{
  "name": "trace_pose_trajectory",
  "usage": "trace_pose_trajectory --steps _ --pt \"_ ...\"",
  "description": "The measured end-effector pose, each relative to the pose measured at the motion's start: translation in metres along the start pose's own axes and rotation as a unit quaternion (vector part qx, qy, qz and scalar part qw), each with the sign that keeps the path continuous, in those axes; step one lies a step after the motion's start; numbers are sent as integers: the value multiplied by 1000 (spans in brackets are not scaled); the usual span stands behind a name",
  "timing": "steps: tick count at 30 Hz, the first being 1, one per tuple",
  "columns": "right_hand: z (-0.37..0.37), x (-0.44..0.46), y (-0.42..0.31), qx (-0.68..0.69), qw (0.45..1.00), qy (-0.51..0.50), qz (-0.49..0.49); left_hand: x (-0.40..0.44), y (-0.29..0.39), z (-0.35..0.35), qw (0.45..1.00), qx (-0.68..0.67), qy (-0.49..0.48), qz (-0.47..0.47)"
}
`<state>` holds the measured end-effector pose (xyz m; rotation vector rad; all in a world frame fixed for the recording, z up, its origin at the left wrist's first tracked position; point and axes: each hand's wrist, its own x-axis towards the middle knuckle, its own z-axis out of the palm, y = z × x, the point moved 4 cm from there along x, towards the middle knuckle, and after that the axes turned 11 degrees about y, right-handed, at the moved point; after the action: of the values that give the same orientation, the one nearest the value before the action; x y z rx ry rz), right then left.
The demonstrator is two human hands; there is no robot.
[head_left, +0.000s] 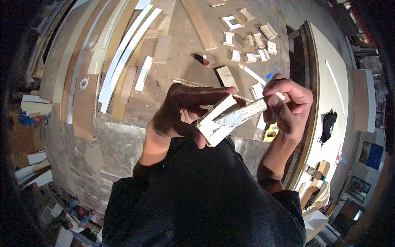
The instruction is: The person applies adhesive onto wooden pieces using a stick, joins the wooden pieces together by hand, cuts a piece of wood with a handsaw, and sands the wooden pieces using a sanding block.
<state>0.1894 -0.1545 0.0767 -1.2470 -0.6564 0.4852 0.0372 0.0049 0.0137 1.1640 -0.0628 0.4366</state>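
- Held up before the dark shirt (197,189), clear of the brown work surface (181,45): a small wooden channel piece (221,135), tilted, with its open side toward the right hand (290,103).
- Clasped by the left hand (175,108), thumb at the lower end, fingers along the upper one.
- Pinched near its outer end between right thumb and fingers: a pale stick (247,114), rough and whitish along its length; cannot tell whether coated or wrapped. Inner end between the channel walls; contact inside hard to make out.
- Probably light and stiff, with dry, grippy faces and little risk of slipping.
- Perhaps weakest at the thin upright walls; best supported from outside, squeezing lightly, fingertips off the opening.
- Stick likely firm enough to steer from its bare outer end.
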Motion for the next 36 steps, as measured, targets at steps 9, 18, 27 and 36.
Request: trace_pose_trajectory --steps 9,18,27,36 --pt "-7 -1 6 -56 997 -58 18 3 -7 1 999 27 -20 23" --pt "0 4 15 -31 998 -58 16 3 -16 7 997 -48 46 -44" --pt "-2 4 18 -21 999 -47 13 1 -17 2 998 -14 56 31" --pt "-30 33 32 -15 995 -96 32 4 -16 1 998 -58 13 12"
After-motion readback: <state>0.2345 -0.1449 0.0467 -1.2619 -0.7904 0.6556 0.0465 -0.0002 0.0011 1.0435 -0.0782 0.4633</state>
